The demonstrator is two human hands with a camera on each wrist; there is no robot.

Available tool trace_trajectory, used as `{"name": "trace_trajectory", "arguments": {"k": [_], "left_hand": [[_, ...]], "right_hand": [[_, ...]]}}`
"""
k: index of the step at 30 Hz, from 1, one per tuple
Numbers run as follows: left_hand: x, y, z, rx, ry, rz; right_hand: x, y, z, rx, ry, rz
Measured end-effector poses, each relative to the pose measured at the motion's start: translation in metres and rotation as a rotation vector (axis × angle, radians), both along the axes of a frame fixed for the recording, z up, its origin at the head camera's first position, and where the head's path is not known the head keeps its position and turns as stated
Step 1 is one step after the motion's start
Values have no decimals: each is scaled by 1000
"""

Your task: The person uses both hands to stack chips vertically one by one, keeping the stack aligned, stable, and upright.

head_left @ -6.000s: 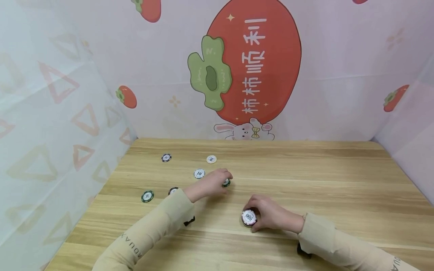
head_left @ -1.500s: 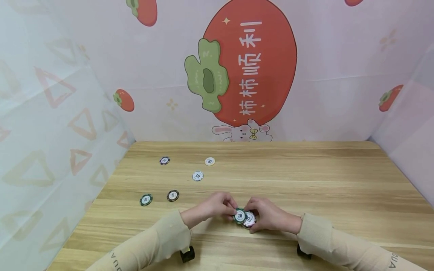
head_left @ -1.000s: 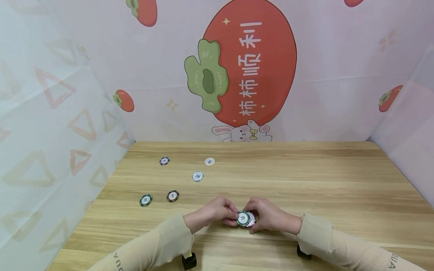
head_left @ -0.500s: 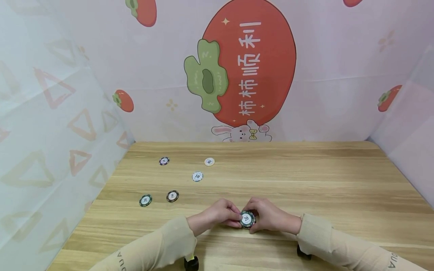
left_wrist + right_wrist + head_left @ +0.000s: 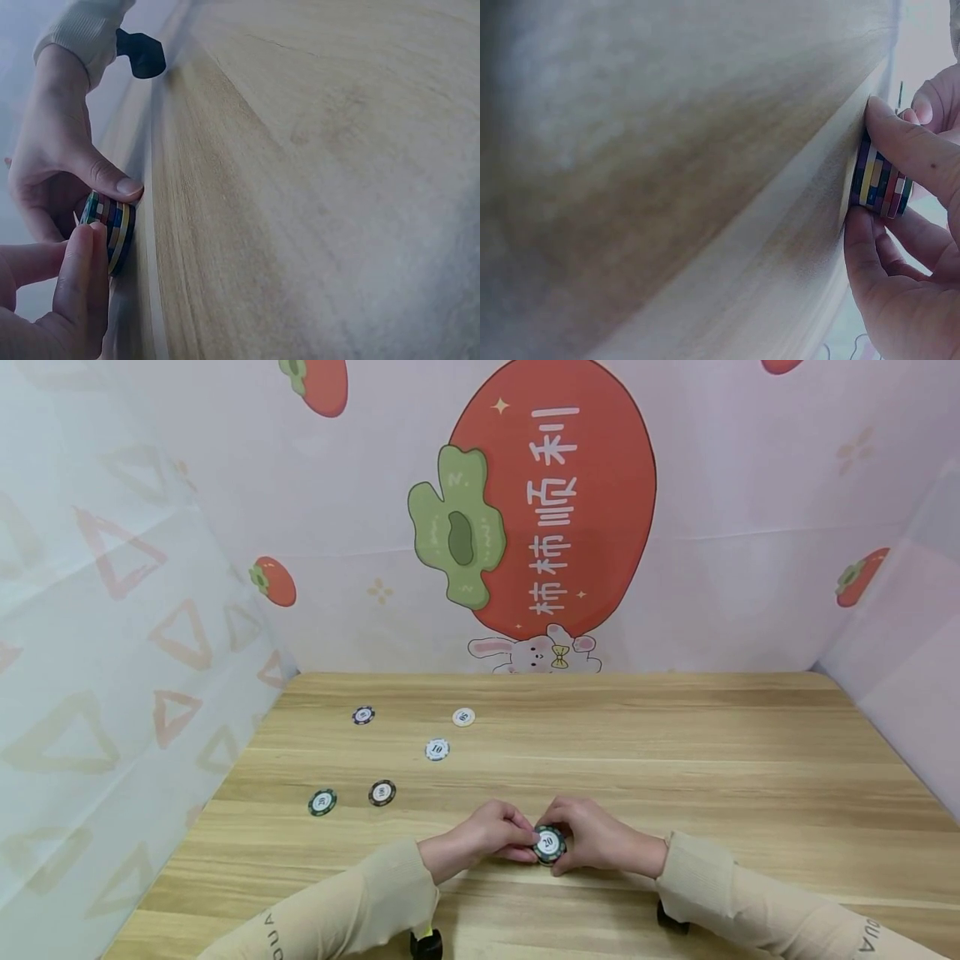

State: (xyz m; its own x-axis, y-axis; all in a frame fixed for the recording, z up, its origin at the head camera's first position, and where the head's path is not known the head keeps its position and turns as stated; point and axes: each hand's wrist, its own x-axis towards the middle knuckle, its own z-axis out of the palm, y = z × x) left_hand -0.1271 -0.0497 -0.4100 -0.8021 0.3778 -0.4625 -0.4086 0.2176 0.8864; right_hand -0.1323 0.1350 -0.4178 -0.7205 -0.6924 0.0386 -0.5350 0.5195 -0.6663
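A short stack of poker chips (image 5: 880,180) stands on the wooden table, its coloured edges showing in both wrist views. On top of it lies a green poker chip (image 5: 551,843) marked 20, lined up with the chips below. My left hand (image 5: 491,833) pinches this green chip at its left edge between thumb and fingers. From the other side my right hand (image 5: 600,835) grips the stack, thumb and fingers curled round its rim. The fingertips of both hands nearly meet at the stack.
Loose chips lie flat at the left: a green chip (image 5: 322,802), a black chip (image 5: 382,792), a white chip (image 5: 437,749) marked 10, a cream chip (image 5: 463,717) and a dark purple chip (image 5: 363,715). A printed cloth wall (image 5: 712,593) rises behind the table (image 5: 712,760).
Six seconds ago my left hand was at the green chip farther back. It has brought the chip over and slid it rightward onto the stack, covering the 500 chip. My right hand has stayed.
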Motion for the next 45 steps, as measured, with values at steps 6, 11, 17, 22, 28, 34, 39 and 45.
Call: {"name": "trace_trajectory", "arguments": {"k": [6, 11, 17, 22, 28, 34, 39, 45], "left_hand": [[0, 0, -1, -4, 2, 2], [-2, 0, 0, -23, -2, -7], [-11, -4, 0, -59, 23, -30], [-22, -12, 1, -54, 58, -83], [-44, -20, 9, -149, 270, -220], [-68, -26, 25, -437, 595, -301], [-85, -30, 33, -582, 753, -363], [-101, -34, 34, -654, 877, -411]], "right_hand": [[0, 0, 0, 10, 4, -6], [-1, 0, 0, 17, 6, -1], [-1, 1, 1, 10, -13, 12], [-1, 1, 2, 12, -8, 20], [-1, 1, 2, 13, -1, 24], [-2, 2, 0, 5, 12, 26], [-2, 1, -1, 16, 15, 21], [-2, 1, -1, 20, 19, 21]]}}
